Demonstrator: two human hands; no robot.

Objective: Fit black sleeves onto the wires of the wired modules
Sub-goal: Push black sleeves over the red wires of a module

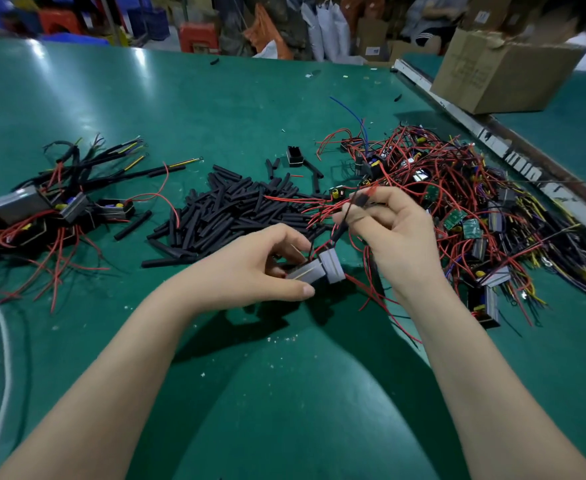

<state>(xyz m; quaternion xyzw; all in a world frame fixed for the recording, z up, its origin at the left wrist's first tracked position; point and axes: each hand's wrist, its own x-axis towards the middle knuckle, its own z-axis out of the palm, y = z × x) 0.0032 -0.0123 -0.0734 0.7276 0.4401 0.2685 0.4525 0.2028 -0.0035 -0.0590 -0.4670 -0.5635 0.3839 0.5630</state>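
While gripped, module (317, 270) sits between hands.

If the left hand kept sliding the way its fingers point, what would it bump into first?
The left hand points rightward and already holds the grey module. Beyond that, probably the loose red wires below the right hand; depth is unclear.

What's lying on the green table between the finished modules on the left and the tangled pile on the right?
In the head view, a heap of loose black sleeves lies on the green table between them.
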